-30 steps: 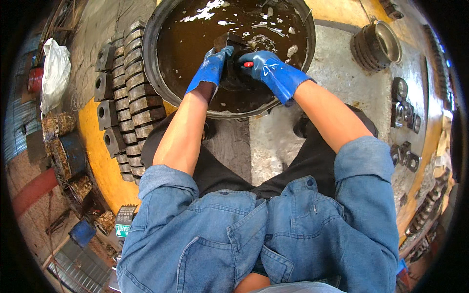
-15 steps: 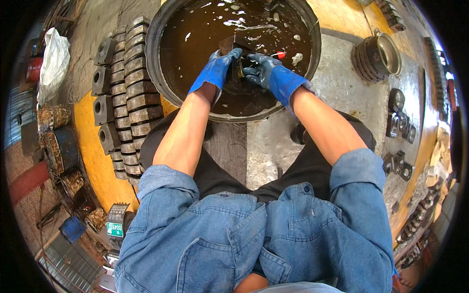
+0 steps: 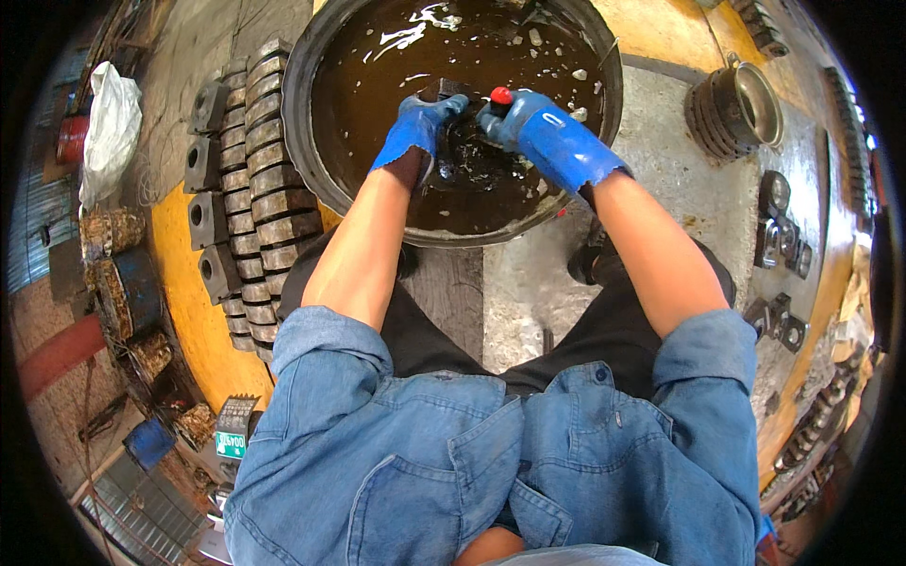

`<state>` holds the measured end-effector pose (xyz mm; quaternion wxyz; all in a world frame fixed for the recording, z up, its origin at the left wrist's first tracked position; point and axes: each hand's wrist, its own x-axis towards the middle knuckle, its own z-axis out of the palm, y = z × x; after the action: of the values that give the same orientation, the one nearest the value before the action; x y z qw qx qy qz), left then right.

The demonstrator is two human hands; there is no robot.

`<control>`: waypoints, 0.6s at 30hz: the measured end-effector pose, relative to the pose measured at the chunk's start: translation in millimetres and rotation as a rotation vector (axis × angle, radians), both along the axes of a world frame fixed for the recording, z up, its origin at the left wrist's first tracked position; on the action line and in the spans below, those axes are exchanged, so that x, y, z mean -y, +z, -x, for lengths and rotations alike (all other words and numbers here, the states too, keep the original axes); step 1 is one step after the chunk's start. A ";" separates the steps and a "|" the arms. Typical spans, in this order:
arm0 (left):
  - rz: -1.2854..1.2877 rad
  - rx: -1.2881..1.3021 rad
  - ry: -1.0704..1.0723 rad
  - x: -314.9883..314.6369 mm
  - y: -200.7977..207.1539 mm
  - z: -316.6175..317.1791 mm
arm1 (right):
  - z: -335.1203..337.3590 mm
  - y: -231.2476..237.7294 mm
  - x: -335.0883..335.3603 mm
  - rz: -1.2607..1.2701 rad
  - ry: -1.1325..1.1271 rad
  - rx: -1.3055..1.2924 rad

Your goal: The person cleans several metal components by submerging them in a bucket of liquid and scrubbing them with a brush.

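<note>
Both my hands wear blue rubber gloves and are over a wide round tub [image 3: 300,141] of murky brown liquid. My left hand [image 3: 423,121] is closed around a dark metal block [image 3: 442,90], whose upper edge shows above the glove; its lower part is hard to make out against the liquid. Just right of it, my right hand [image 3: 510,121] grips a red-ended tool [image 3: 501,95]. The red end sticks up past the fingers, while the tool's other end is hidden. Ripples and bubbles show in the liquid between and below the hands.
Stacked metal blocks [image 3: 274,179] stand in rows left of the tub, with several holed blocks [image 3: 201,168] beside them. At right sits a round metal pot [image 3: 746,106]. More dark metal parts [image 3: 776,226] lie farther right. A white sack [image 3: 111,132] is at far left.
The red-ended piece, half a second ago beyond my right hand, is now upright in its grip. My right fingers have closed from a looser spread. The left hand still holds the block, shifted slightly.
</note>
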<state>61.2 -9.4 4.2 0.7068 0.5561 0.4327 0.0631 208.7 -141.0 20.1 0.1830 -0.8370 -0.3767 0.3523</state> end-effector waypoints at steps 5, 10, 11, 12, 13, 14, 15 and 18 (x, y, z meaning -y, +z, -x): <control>-0.140 -0.168 0.025 -15.7 -27.0 -6.6 | -39.5 -6.3 0.8 -0.027 -0.283 -0.014; -0.050 0.095 0.031 3.3 -3.5 4.1 | -61.8 -29.7 4.0 -0.117 -0.448 0.096; 0.018 0.172 0.028 8.9 3.5 9.2 | -64.5 -29.7 6.0 -0.088 -0.435 0.158; -0.013 0.159 0.004 19.0 12.1 0.2 | -87.5 -71.9 15.3 -0.133 -0.292 0.307; -0.040 0.147 -0.024 30.2 19.4 -10.8 | -112.6 -114.4 29.1 -0.166 -0.154 0.486; -0.139 0.115 -0.119 34.9 17.8 -25.0 | -141.1 -151.8 52.2 -0.186 -0.042 0.683; -0.284 0.015 -0.118 20.8 12.6 -7.9 | -110.8 -130.3 33.0 -0.191 -0.033 0.461; -0.599 -0.067 -0.185 -0.1 -31.3 0.7 | -83.2 -87.3 36.7 -0.260 -0.166 0.056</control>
<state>60.4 -9.3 -27.1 0.4996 0.7784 0.3654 0.1047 291.9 -177.8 -67.3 0.3081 -0.8439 -0.3535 0.2608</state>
